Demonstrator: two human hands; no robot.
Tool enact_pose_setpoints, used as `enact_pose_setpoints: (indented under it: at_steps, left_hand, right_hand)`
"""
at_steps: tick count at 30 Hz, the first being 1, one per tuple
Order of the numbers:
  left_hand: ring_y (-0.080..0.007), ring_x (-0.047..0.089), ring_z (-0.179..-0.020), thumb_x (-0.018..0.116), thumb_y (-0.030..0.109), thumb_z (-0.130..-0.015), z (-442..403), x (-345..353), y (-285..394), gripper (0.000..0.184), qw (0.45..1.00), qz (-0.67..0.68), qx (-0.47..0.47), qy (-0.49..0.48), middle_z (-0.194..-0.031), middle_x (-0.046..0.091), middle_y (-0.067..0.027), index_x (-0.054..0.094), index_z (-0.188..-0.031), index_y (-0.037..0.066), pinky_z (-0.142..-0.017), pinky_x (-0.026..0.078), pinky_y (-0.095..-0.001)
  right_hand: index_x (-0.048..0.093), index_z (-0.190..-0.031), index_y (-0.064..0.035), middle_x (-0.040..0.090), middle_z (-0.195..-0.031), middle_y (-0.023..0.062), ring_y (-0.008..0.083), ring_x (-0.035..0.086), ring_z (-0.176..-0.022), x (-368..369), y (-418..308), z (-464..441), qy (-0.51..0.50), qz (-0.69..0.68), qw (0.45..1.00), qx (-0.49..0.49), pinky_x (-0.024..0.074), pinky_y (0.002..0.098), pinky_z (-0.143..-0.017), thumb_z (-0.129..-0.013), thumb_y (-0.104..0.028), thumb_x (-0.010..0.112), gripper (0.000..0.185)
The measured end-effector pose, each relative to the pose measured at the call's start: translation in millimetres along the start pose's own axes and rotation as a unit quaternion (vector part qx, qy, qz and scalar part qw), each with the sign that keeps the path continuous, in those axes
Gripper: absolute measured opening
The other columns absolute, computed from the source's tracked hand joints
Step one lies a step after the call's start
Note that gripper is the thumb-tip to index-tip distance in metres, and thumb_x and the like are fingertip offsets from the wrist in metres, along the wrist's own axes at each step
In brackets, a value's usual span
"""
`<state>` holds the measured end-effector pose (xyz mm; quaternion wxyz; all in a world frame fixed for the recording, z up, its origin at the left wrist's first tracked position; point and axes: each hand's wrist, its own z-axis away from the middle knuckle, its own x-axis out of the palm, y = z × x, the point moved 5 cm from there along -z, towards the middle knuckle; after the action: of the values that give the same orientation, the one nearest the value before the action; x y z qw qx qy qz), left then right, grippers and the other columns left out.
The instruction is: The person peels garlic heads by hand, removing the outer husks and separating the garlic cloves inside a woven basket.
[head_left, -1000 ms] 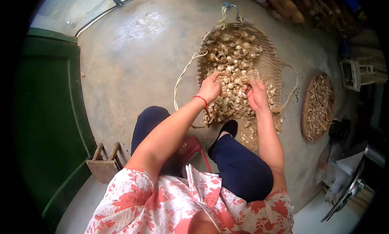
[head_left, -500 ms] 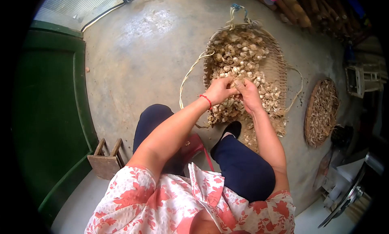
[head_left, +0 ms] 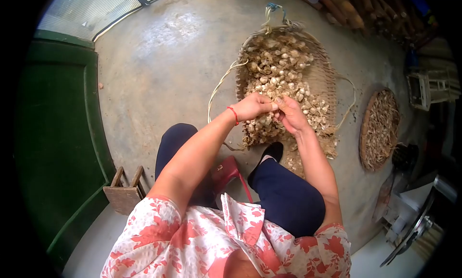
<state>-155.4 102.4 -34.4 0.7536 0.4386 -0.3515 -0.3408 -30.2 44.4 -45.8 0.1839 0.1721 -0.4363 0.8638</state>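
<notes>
Centrally, we see left hand [head_left: 256,106] and right hand [head_left: 291,115] meeting, fingertips narrowly pinched on contents we cannot tell, above garlic bulbs [head_left: 272,81] in the woven basket [head_left: 323,77], where light, opposed thumbs probably work best.

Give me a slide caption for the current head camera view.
Left hand and right hand close together over a woven basket of garlic-like bulbs on a grey floor.

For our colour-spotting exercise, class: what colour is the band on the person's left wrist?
The band is red; it shows best in the head view.
</notes>
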Motion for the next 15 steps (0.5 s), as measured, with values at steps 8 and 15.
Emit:
enact_pose_setpoints:
  at_steps: [8, 15]
  left_hand:
    - [-0.0029, 0.037, -0.045, 0.052, 0.035, -0.093, -22, 6, -37, 0.032, 0.978, 0.193, -0.069, 0.039, -0.07, 0.06, 0.0012, 0.067, -0.086, 0.008, -0.04, 0.027, -0.0203]
    - [-0.0079, 0.048, -0.051, 0.051, 0.022, -0.09, -24, 1, -46, 0.023, 0.939, 0.318, -0.109, 0.067, -0.064, 0.056, 0.0007, 0.064, -0.09, 0.004, -0.041, 0.034, -0.0233]
  right_hand:
    - [0.055, -0.098, -0.0056, 0.057, -0.083, 0.0001, 0.0062, 0.052, -0.064, -14, 9, -11, 0.055, -0.08, 0.995, -0.037, 0.0466, 0.0194, -0.056, -0.093, -0.025, 0.056, 0.02]
    - [0.054, -0.103, 0.0003, 0.059, -0.082, 0.0068, 0.0096, 0.056, -0.064, -61, -19, -7, 0.184, -0.188, 0.959, -0.105, 0.0523, 0.023, -0.059, -0.094, -0.02, 0.054, 0.023]
